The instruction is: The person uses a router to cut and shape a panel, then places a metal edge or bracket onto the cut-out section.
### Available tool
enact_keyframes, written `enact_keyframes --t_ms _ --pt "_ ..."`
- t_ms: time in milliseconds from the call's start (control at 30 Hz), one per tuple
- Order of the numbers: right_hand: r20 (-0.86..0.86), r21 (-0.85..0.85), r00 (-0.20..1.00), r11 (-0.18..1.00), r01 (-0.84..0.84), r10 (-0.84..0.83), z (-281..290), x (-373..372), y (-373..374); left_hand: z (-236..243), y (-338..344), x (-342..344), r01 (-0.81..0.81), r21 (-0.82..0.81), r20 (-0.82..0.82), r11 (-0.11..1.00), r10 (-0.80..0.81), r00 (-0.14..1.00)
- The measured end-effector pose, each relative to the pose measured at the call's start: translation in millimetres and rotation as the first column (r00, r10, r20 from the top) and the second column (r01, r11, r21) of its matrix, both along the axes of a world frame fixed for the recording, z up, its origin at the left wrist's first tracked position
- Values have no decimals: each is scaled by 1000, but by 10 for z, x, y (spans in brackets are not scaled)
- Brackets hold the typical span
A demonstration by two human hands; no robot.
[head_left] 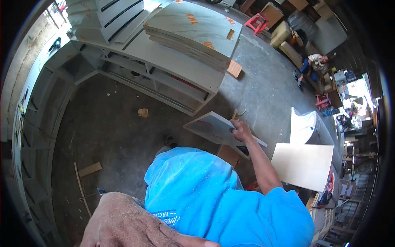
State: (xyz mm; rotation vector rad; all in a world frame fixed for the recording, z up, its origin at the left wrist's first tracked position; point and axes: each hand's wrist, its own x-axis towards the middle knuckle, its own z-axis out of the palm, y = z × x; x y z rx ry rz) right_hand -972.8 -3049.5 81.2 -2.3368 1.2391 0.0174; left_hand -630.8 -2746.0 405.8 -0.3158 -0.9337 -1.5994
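My right hand (242, 131) reaches out with its fingers closed round the edge of a white board panel (214, 125), which stands tilted above the floor to the right of the long cabinet. Part of the panel's lower side is hidden behind my blue shirt. Large and close at the bottom left is my left hand (131, 224), its back coated in dust. Its visible fingers stretch to the right across the front of my shirt, and nothing shows in them. The fingertips are partly cut off by the lower edge.
A long white cabinet (177, 53) bears a stack of marble-patterned panels (193, 24). More cabinet frames (45, 103) curve along the left. Wood strips (89, 169) lie on the floor. At right are a pale board (302, 164), a red stool (257, 22) and a seated person (314, 68).
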Motion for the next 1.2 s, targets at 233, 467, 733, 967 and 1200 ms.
enact_keyframes --t_ms 233,467,733,967,1200 --pt "-170 -9 918 930 -366 359 -785 438 -865 -58 -429 -462 -455 94 -115 886 463 879" --pt "-292 43 687 727 -685 665 -1326 263 -1749 532 -1181 -1380 -573 71 -367 816 556 746" --pt "-202 89 382 405 -910 902 -1224 355 -2815 535 -1327 -1966 -866 70 84 495 862 500" --pt "-326 108 186 232 -967 927 -1279 460 -3334 154 -1302 -1842 -885 -421 210 199 971 118" --pt "-351 43 169 196 -980 921 -1475 492 -3632 436 -1425 -2080 -982 1 289 190 940 182"
